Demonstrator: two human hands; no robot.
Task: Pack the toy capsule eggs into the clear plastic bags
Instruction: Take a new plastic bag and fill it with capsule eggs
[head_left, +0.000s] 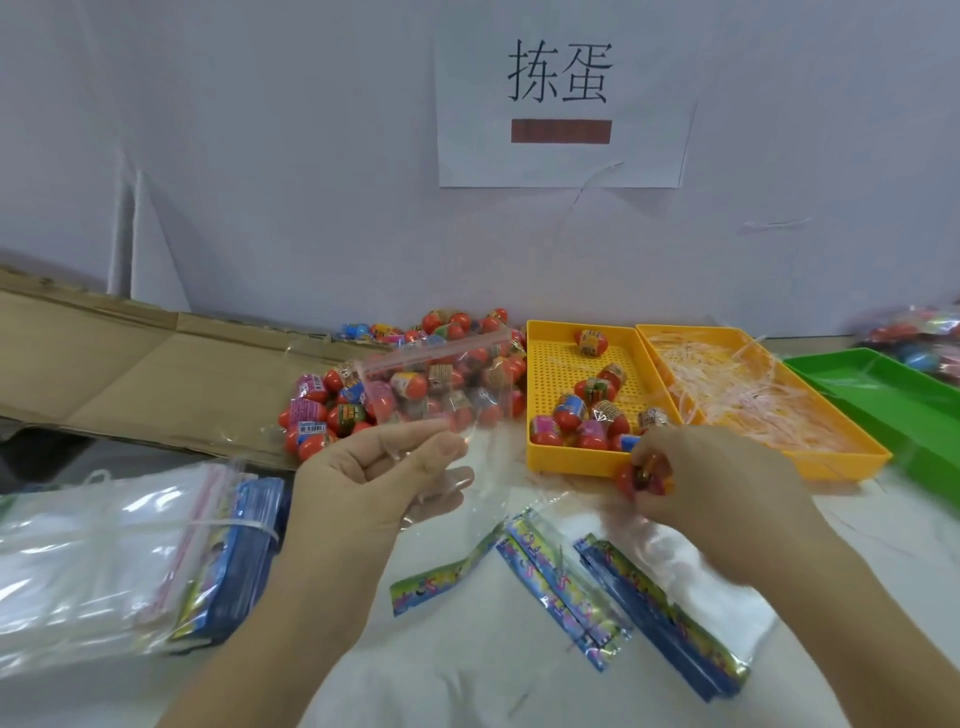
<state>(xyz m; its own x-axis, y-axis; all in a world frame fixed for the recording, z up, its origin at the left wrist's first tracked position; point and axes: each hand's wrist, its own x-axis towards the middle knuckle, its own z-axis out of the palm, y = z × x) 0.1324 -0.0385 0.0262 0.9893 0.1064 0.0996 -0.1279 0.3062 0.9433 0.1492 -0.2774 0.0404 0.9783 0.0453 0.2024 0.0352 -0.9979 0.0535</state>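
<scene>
White bench (457, 675), head view; landmark is the yellow tray (571, 460). Loose eggs (587, 415) lie inside the tray, with an egg pile (311, 410) just left of it. Left hand (379, 467), left of the tray, pinches a raised clear bag (441, 384). Right hand (717, 493), at the tray's front edge, is curled round a blurred red egg (636, 478). Bag stack (93, 545) lies far left of the tray, printed cards (566, 587) in front.

Packing bench: wall sign (561, 104), sorting trays (571, 460)
</scene>
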